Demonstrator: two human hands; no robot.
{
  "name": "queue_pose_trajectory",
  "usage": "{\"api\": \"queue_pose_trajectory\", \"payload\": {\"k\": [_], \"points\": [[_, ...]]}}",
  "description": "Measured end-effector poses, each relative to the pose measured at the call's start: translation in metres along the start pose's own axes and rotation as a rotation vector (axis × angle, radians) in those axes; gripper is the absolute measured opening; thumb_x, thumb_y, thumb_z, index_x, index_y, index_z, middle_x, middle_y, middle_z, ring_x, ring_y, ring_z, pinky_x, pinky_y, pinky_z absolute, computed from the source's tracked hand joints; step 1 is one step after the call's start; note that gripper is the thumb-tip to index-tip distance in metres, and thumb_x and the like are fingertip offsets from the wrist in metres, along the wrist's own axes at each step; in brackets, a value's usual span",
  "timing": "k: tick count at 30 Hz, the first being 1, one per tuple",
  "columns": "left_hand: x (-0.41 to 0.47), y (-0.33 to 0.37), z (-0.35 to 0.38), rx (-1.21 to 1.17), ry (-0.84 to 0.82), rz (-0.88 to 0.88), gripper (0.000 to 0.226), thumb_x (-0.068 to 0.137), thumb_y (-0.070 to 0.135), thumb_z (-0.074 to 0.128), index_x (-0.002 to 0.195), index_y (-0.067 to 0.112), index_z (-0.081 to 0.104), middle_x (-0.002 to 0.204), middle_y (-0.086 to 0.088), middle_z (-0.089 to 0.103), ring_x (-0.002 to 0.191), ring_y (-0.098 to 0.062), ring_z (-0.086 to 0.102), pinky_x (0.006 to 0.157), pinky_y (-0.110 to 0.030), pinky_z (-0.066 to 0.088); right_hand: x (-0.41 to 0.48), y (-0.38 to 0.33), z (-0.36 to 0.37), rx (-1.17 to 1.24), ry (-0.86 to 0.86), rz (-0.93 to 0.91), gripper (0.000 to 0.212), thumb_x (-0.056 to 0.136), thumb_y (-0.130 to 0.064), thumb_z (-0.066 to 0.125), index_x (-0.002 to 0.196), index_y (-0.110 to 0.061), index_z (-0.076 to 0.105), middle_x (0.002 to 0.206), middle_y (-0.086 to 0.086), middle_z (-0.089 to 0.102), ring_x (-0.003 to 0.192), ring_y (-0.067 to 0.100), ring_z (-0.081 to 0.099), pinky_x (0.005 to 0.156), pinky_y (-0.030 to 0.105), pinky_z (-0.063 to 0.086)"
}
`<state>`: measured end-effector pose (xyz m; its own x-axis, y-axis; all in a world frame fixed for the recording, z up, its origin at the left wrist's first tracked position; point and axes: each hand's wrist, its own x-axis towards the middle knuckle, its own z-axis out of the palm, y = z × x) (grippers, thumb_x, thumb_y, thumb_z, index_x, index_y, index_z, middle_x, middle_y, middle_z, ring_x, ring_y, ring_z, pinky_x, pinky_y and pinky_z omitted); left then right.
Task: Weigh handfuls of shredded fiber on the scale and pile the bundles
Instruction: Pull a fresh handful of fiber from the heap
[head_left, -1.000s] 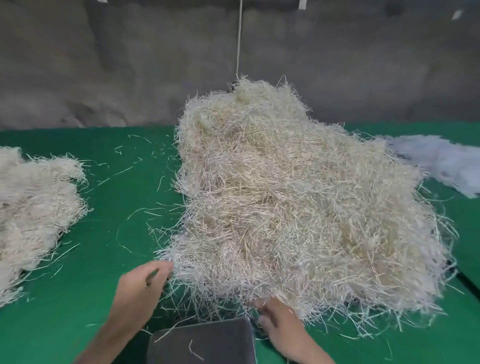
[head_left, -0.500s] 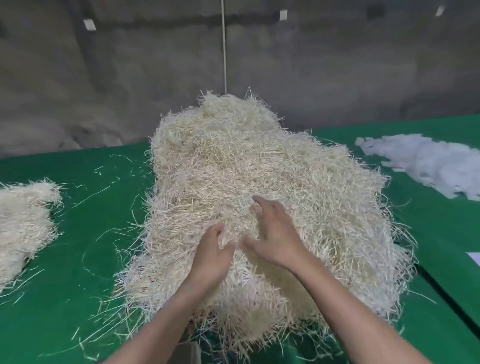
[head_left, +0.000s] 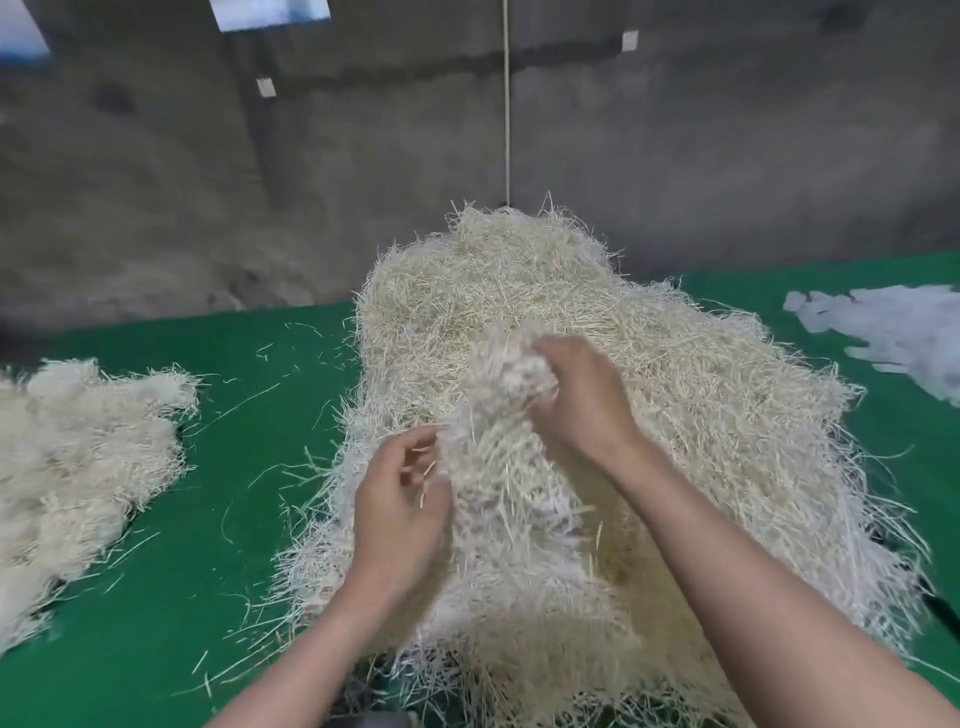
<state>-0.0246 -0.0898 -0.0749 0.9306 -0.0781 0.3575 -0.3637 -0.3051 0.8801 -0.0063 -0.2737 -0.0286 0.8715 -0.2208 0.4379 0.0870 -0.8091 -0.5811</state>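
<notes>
On green table (head_left: 234, 519), R hand (head_left: 582, 400) grips fiber tuft (head_left: 493, 457) running far-to-near; L hand (head_left: 400, 509) beside it, grip unclear.

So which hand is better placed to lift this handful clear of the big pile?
Right, probably. The right hand curls its fingers round the top of the raised handful, above the big pile. The left hand sits lower at its side, blurred; whether it grips is unclear.
</notes>
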Motion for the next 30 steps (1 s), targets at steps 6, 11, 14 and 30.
{"api": "queue_pose_trajectory", "payload": {"k": [6,11,14,30], "points": [[0.0,0.01,0.024,-0.074,-0.228,-0.22,0.134,0.046,0.052,0.083,0.135,0.062,-0.016,0.145,0.038,-0.018,0.135,0.009,-0.005,0.109,-0.034,0.007,0.031,-0.022,-0.036,0.293,0.119,0.045,0.062,0.082,0.009,0.055,0.14,-0.012,0.042,0.148,0.004,0.037,0.123,-0.004,0.04,0.087,-0.007,0.029],[0.038,0.02,0.038,-0.054,-0.267,-0.206,0.112,0.077,-0.003,0.066,0.148,0.037,-0.011,0.146,0.019,-0.006,0.114,0.022,0.034,0.09,-0.005,0.04,0.029,-0.019,-0.019,0.552,0.06,0.191,0.067,0.086,-0.004,0.061,0.145,-0.019,0.032,0.153,-0.003,0.028,0.108,-0.011,0.052,0.084,0.01,0.047],[0.061,0.034,0.035,0.044,-0.133,-0.191,0.051,0.087,-0.012,0.047,0.135,0.008,0.045,0.123,-0.001,0.055,0.066,-0.005,0.06,0.05,-0.016,0.05,0.026,-0.014,-0.015,0.405,-0.059,0.221,0.067,0.089,-0.021,0.061,0.147,-0.023,0.028,0.153,-0.003,0.027,0.134,0.016,0.035,0.101,0.02,0.032],[0.106,0.053,-0.005,-0.153,-0.381,-0.342,0.073,0.076,0.017,0.075,0.137,0.025,0.037,0.091,0.0,0.066,0.078,-0.012,0.058,0.061,-0.019,0.048,0.043,-0.005,-0.037,0.693,-0.249,0.466,0.075,0.077,-0.007,0.069,0.141,-0.007,0.029,0.106,0.001,0.055,0.071,0.006,0.053,0.05,0.019,0.046]]}}
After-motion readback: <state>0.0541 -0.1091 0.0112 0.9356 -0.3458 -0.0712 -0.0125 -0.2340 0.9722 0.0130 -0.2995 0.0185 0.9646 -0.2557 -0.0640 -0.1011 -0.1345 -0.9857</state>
